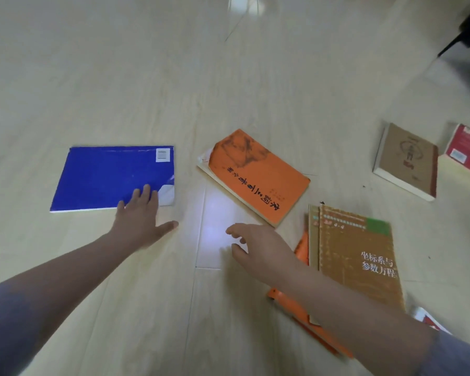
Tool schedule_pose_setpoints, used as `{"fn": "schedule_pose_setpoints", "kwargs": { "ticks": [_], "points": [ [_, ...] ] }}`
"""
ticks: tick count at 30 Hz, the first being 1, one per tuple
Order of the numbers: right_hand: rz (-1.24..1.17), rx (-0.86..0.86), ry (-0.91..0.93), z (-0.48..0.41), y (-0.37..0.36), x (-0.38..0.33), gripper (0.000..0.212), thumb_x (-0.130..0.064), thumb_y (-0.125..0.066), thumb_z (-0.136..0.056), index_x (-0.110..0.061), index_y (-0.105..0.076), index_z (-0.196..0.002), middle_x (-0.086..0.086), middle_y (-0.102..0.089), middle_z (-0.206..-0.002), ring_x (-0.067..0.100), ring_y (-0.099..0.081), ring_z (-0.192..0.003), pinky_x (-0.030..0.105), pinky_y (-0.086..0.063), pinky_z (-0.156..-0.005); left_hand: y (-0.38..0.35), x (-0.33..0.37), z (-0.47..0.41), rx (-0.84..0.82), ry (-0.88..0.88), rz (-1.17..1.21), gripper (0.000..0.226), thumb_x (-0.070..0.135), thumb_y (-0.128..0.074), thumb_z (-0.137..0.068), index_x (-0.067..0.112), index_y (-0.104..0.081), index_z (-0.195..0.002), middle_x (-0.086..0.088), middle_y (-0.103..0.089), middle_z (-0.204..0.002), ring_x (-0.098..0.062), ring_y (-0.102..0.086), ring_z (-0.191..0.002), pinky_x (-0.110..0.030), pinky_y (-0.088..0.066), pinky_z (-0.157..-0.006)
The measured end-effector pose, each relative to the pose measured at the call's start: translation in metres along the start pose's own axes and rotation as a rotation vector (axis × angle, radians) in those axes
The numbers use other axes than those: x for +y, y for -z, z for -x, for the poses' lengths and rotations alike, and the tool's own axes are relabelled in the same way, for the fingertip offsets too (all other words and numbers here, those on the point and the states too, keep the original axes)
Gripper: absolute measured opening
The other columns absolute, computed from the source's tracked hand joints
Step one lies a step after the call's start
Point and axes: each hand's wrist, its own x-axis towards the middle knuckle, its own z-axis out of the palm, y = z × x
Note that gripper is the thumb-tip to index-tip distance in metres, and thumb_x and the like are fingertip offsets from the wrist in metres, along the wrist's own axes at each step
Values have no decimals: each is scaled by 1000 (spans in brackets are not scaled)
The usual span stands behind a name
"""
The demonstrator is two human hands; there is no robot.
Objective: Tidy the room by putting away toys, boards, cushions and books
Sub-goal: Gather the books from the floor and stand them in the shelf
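Several books lie scattered on the floor (147, 77); gathering them is the step in hand. Left hand (140, 221), fingers straight, spreads over the near corner of the blue book (103, 177) — apparently touching. Right hand (261, 248), loosely curled and holding nothing, hovers beside the orange book (258, 177). Next, a flat cover needs its edge pried up. Right forearm (350, 308) hides part of the stack (301, 248) under the brown textbook (358, 256); the red book (467, 150) is cut off.
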Motion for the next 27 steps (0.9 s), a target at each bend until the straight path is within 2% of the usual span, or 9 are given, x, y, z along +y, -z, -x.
{"fn": "schedule_pose_setpoints", "kwargs": {
  "ticks": [2, 4, 6, 9, 14, 17, 19, 22, 27],
  "points": [
    [1, 11, -46, -1, -3, 7, 38, -24, -46, -96, -25, -50, -134, -8, -59, -129, 12, -54, -115, 30, -45, -93, -10, 7, 7, 43, -99, 48, 81, 61, -40, -90, 10, -20, -150, -10, -13, -159, -27, -14, -146, -47, -18, -115],
    [-11, 33, -94, 0, -4, 15, 38, -24, -47, -95, -25, -52, -133, -8, -59, -128, 12, -54, -114, 29, -45, -91, -16, 14, 18, 148, -222, 148, 68, 54, -45, -91, 7, -42, -140, -14, -37, -149, -33, -36, -137, -47, -32, -110],
    [-36, 61, -134, 1, -6, 23, 37, -23, -47, -95, -24, -53, -132, -8, -60, -126, 12, -54, -114, 30, -47, -91, -16, 20, 30, 258, -334, 309, 55, 53, -42, -87, 11, -68, -110, -10, -66, -115, -30, -61, -104, -40, -51, -87],
    [-49, 100, -166, 1, -9, 31, 35, -24, -48, -95, -24, -56, -129, -8, -62, -123, 12, -55, -113, 33, -48, -90, -16, 34, 52, 226, -501, 404, 41, 49, -38, -87, 22, -67, -78, 10, -61, -74, -14, -57, -68, -33, -48, -56],
    [-77, 150, -169, -10, -11, 26, 34, -23, -50, -94, -21, -59, -126, -5, -64, -122, 14, -57, -109, 31, -48, -88, -25, 60, 72, 102, -729, 453, 34, 37, -41, -92, 19, -69, -87, 9, -67, -82, -12, -59, -79, -29, -48, -70],
    [-67, 162, -162, -14, -7, 24, 35, -22, -49, -94, -20, -58, -128, -5, -63, -124, 14, -57, -110, 28, -47, -88, -13, 52, 52, 178, -664, 423, 30, 35, -43, -86, 17, -67, -92, 5, -66, -88, -17, -58, -85, -32, -48, -77],
    [-61, 157, -180, -13, -4, 26, 36, -22, -49, -94, -19, -56, -129, -3, -63, -125, 14, -56, -112, 30, -47, -90, -5, 41, 29, 278, -483, 366, 39, 40, -55, -81, 12, -65, -106, -4, -64, -107, -27, -58, -98, -37, -48, -88],
    [-65, 121, -207, -9, -4, 26, 37, -23, -48, -96, -18, -54, -131, -1, -61, -126, 16, -55, -114, 29, -45, -90, 9, 38, 5, 69, -203, 259, 74, 55, -71, -73, 12, -47, -128, -7, -46, -132, -29, -44, -117, -38, -40, -98],
    [-100, 19, -280, -6, -16, 19, 43, -24, -50, -95, -18, -46, -138, 2, -58, -130, 18, -56, -114, 30, -47, -92, 18, 52, -9, -36, -126, 209, 75, 55, -83, -56, 14, -45, -107, -6, -47, -106, -25, -47, -98, -35, -45, -78]
  ]
}}
